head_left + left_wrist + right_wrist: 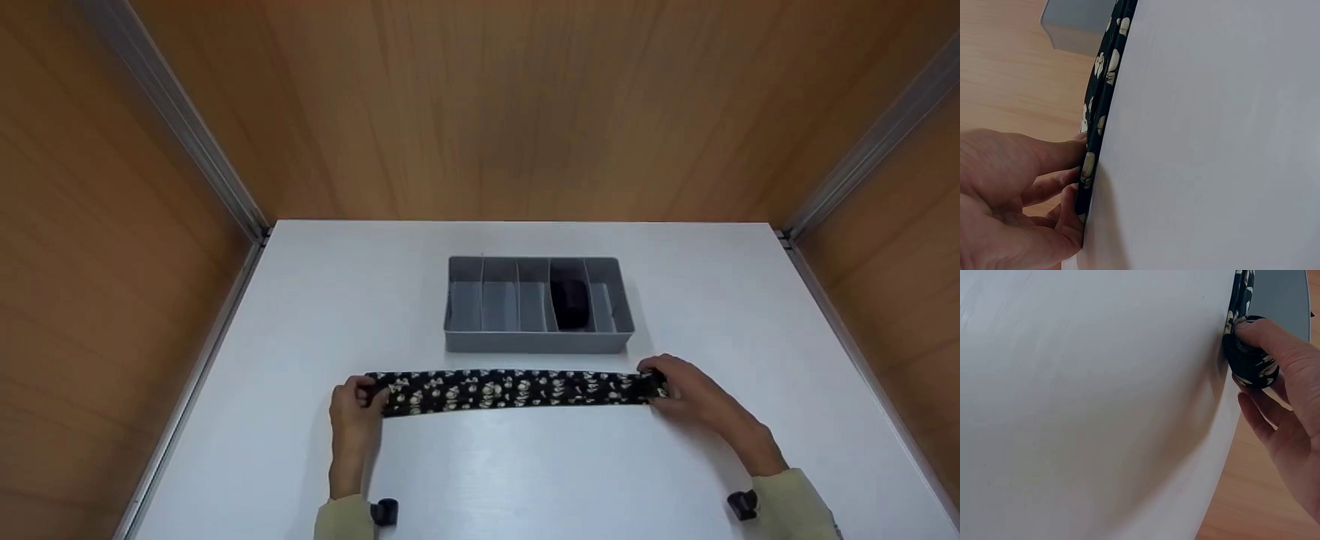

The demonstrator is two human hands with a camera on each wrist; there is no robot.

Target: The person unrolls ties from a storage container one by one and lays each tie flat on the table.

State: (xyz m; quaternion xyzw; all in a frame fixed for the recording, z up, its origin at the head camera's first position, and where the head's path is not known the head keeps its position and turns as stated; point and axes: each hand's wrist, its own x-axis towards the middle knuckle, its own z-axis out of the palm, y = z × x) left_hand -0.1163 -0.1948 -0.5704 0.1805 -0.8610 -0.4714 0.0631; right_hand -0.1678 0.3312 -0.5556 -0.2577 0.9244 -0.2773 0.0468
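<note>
A long folded strip of black cloth with a cream print [495,389] stretches sideways over the white table, in front of the grey box. My left hand [354,416] pinches its left end between thumb and fingers; the left wrist view shows the cloth strip [1095,112] edge-on, in folded layers. At the other end, my right hand [694,397] grips a part wound into a small roll. That rolled end of the cloth strip [1255,365] sits between thumb and fingers in the right wrist view.
Behind the cloth stands a grey divided box [536,343] with several compartments side by side. A dark, rounded bundle [571,304] lies in the second compartment from the right. Wooden panels [525,112] enclose the white table [525,472] at the back and sides.
</note>
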